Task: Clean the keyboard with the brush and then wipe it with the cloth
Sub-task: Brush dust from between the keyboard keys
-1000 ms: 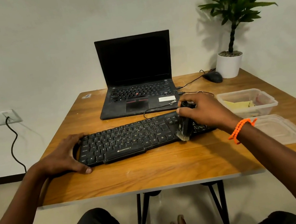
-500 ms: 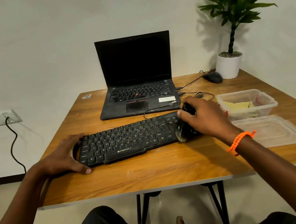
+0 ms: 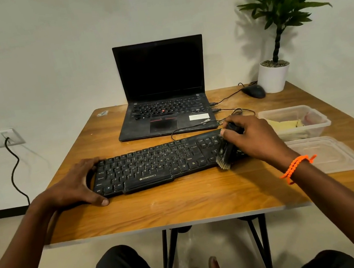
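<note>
A black keyboard (image 3: 153, 165) lies across the wooden table (image 3: 182, 204) in front of me. My left hand (image 3: 73, 186) grips its left end, thumb on the table at the near corner. My right hand (image 3: 256, 135) holds a black brush (image 3: 226, 155) with pale bristles, which rest on the keyboard's right end near its front edge. A yellowish cloth (image 3: 285, 125) lies inside a clear plastic box (image 3: 321, 122) to the right.
An open black laptop (image 3: 164, 103) stands behind the keyboard, its cables trailing to the right. A black mouse (image 3: 254, 91) and a white potted plant (image 3: 274, 78) sit at the back right. The box's lid (image 3: 328, 154) lies near my right wrist.
My right hand swept the brush over the keyboard's right end, first away from me, then back toward the front edge. My left hand stayed in place.
</note>
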